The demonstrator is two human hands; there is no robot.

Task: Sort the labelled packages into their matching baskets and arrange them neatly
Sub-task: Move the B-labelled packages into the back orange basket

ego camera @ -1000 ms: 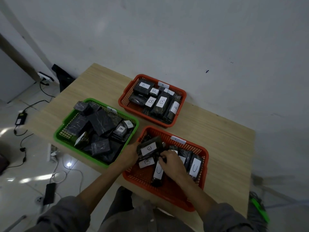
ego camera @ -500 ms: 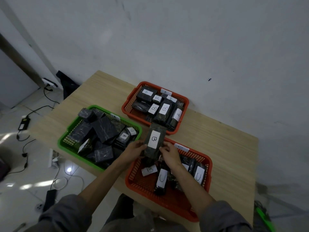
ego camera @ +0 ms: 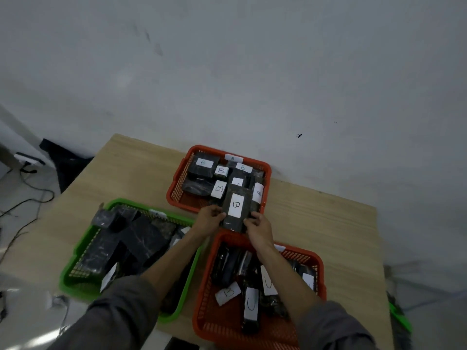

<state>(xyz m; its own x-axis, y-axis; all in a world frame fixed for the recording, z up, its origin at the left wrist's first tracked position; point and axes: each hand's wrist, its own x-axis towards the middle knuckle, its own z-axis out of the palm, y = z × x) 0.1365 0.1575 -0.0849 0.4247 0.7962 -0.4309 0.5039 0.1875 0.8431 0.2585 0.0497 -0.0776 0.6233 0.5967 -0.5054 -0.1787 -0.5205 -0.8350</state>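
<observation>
At frame centre, over far red basket (ego camera: 177,195) | B package (ego camera: 236,210) between hands | left hand (ego camera: 211,218), right hand (ego camera: 257,224) pinch its near corners.

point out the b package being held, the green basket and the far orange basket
b package (ego camera: 235,205), head view, on its white label
green basket (ego camera: 66,279), head view, left rim
far orange basket (ego camera: 177,184), head view, left wall

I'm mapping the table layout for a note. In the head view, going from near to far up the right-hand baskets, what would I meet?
Near red plastic basket holding C-labelled packages → dark package with white B label, gripped by left hand and right hand → far red plastic basket of B-labelled packages → grey wall.
</observation>
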